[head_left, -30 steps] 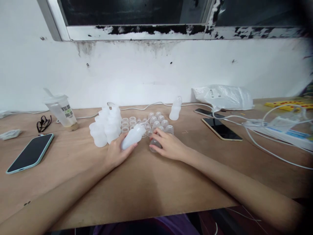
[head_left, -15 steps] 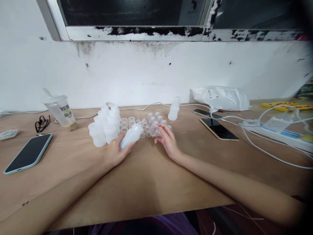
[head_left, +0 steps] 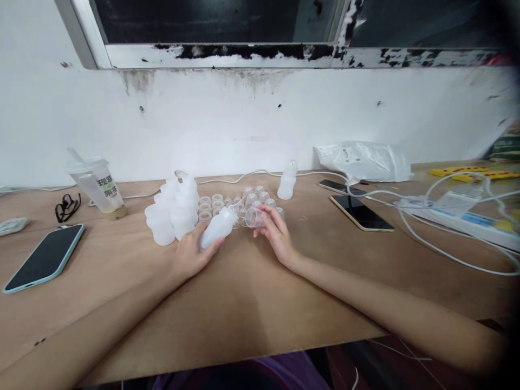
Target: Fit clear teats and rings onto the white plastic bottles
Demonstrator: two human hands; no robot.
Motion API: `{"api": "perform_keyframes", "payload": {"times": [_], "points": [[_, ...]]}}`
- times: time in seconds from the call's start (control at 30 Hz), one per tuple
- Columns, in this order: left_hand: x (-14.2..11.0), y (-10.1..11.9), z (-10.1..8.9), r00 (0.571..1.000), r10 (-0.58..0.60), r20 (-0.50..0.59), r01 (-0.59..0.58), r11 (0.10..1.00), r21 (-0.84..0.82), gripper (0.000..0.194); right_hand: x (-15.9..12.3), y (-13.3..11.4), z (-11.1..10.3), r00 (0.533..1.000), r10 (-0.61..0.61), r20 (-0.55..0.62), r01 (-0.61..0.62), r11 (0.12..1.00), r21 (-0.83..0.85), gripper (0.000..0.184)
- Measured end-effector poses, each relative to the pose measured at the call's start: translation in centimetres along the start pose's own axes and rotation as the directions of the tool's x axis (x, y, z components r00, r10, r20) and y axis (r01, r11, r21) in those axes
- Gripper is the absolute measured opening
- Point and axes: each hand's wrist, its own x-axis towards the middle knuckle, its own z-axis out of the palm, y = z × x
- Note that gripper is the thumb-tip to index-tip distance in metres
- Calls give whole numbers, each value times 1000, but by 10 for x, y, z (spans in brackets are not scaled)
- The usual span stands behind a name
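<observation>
My left hand (head_left: 197, 250) is wrapped round a white baby bottle (head_left: 217, 228), tilted with its clear nipple end up and to the right. In my right hand (head_left: 277, 234) is a clear dome cap (head_left: 253, 218), held by the fingertips with its opening turned toward the bottle; a small gap separates the two. Behind them stand several more clear caps (head_left: 259, 190) in rows. White rings (head_left: 216, 198) and small clear nipples lie left of these. Several white bottle bodies (head_left: 173, 208) are grouped at the left. One capped bottle (head_left: 286, 181) stands upright at the back.
On the left are a phone (head_left: 45, 258), dark glasses (head_left: 67, 207) and a drink cup (head_left: 101, 187). To the right lie another phone (head_left: 361, 213), a white plastic bag (head_left: 363, 161) and a power strip (head_left: 463, 216) with loose white cables. A wall with a window rises behind the table.
My right hand has lifted the clear cap off the table and turned it on its side toward the bottle. My left hand keeps its hold on the bottle, almost unmoved.
</observation>
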Motion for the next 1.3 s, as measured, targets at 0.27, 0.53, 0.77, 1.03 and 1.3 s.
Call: {"api": "perform_keyframes", "payload": {"times": [0.27,0.53,0.77,1.03,1.3], "points": [[-1,2,1,997,-12,78,6,997,81,49,-2,1,-1,989,-111,98,125,980,-157,21],[-3,0,2,995,40,92,-50,993,111,47,-2,0,-4,987,-138,78,155,948,-279,23],[-4,3,-1,986,121,116,-136,982,133,47,-4,-14,-6,933,-200,300,306,879,-366,23],[-6,1,-1,983,164,79,-181,936,303,51,0,-5,-4,952,-8,305,46,992,-119,38],[-5,18,-20,954,84,287,-100,994,41,45,-4,-13,-6,893,-5,449,90,982,-168,32]]}}
